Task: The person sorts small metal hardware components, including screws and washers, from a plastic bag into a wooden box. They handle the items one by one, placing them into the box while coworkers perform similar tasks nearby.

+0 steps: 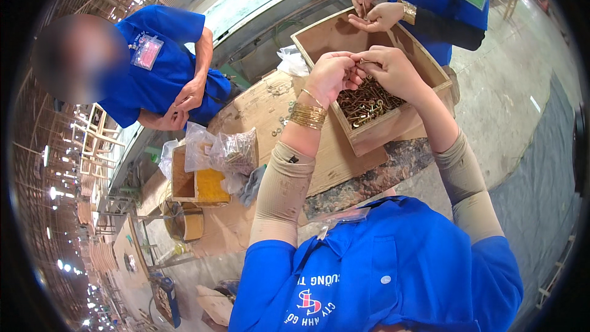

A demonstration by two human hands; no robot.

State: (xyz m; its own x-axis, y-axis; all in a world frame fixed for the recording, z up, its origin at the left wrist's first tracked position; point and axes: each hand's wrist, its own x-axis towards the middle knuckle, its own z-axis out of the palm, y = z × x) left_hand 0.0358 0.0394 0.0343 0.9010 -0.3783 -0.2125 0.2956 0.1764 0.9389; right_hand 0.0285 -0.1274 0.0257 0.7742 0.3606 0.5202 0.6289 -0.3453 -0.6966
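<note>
My left hand (pixel 332 77) and my right hand (pixel 393 72) meet over a wooden box (pixel 375 138), fingertips pinched together. Whatever small piece they hold is mostly covered by the fingers, and I cannot make out its kind. Below them, inside the box, lies a heap of long brass-coloured bolts (pixel 372 102). Both forearms wear beige sleeves, and gold bangles circle my left wrist. Several small metal washers or nuts (pixel 281 124) are scattered on the cardboard-covered table (pixel 270 95), left of my left wrist.
Across the box, a co-worker's hands (pixel 376 16) hold a small piece. Another person's hands (pixel 182 106) are close together at the left. A clear bag of hardware (pixel 235 150) rests by a smaller wooden box (pixel 183 175), beside a grey cloth (pixel 252 185). White plastic (pixel 292 60) lies near the big box.
</note>
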